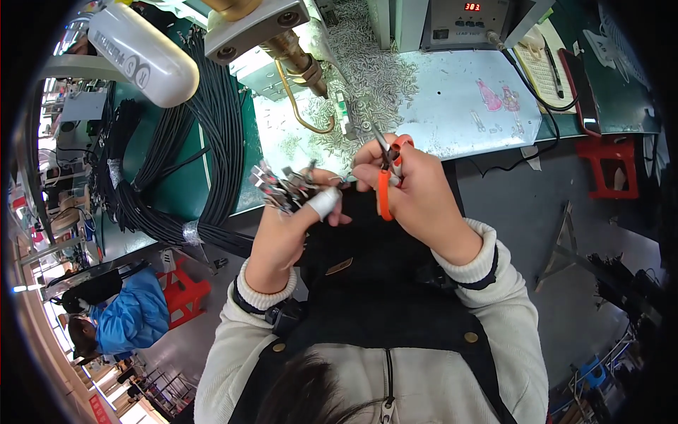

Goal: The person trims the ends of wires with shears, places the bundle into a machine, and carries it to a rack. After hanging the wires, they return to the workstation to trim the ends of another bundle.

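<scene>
My left hand (286,230), with white tape round its thumb, is closed on a bunch of cable ends (279,187) that fan out with grey and reddish tips. A pair of orange-handled scissors (384,191) sits in my right hand (427,201), its blades pointing up and away from me. The right thumb and forefinger pinch together close to the left fingertips; whatever lies between them is too small to make out. Both hands are just in front of the bench's near edge, below a machine's metal nozzle (304,63).
Many small silvery pieces (378,85) litter the metal bench plate (452,127). Bundled black cables (222,134) lie at left, below a white cylinder (145,56). A control box (470,25) stands at the back. A person in blue (131,311) sits at left; a red stool (609,166) is at right.
</scene>
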### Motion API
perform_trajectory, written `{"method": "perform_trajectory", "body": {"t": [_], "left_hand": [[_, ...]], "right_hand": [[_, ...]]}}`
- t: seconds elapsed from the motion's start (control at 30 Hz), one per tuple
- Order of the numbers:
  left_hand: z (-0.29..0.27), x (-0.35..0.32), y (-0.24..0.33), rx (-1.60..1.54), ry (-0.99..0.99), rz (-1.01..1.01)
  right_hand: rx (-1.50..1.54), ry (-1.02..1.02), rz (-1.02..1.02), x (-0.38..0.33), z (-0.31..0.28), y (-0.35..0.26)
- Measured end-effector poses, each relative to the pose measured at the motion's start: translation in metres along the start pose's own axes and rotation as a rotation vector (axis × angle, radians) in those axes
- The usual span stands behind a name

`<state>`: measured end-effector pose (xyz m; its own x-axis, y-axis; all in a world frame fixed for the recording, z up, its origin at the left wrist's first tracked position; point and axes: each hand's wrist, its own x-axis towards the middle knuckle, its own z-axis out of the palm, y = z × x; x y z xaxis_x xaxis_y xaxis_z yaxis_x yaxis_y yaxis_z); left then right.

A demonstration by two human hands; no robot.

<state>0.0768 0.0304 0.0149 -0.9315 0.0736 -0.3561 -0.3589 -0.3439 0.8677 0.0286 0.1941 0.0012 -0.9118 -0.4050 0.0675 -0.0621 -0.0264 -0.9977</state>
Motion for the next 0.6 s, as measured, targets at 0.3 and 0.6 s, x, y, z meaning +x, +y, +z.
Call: {"method": "perform_trajectory", "body": {"t": [0.3,0.6], "left_hand": [[0.005,-0.006,-0.002,0.160,0.196,0.164],[0.019,-0.003,-0.007,0.466,0.237,0.500]], "right_hand": [[-0.489,0.130,-0.496,-0.011,0.007,0.006],[0.465,-0.089,0.282,-0.006,0.005,0.000]]}}
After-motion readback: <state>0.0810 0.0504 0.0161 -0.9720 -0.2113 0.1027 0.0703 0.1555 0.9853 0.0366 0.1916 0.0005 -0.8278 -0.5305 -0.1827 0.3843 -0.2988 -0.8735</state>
